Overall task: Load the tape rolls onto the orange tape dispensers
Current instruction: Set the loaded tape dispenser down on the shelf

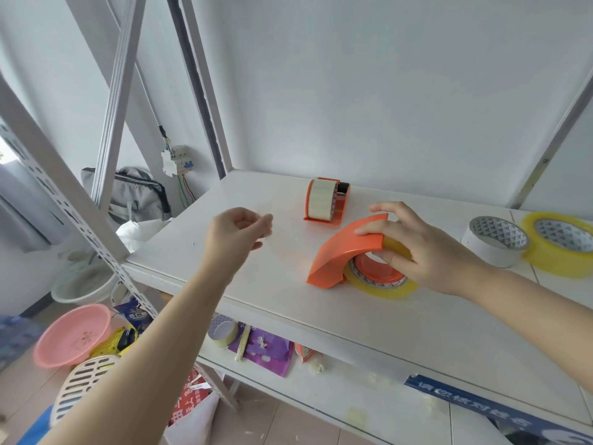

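Head view: right of centre on the white shelf (272, 303), the right hand (426, 248) grips an orange tape dispenser (340, 252), fingers curled over its cover, thumb against the yellow tape roll (382, 289) seated in it. At centre the left hand (237, 232) hovers, fingers loosely curled, holding nothing. Above them a second dispenser (324, 200) stands loaded; a white roll (494, 242) and a spare yellow roll (558, 248) lie at the right edge.

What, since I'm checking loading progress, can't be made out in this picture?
Head view only:
1. Whether the yellow tape roll sits fully on the hub of the near dispenser: the right hand and the orange cover hide it.
2. Whether the left hand pinches anything: its fingertips are blurred.
3. The spare yellow roll: cut off by the right edge.
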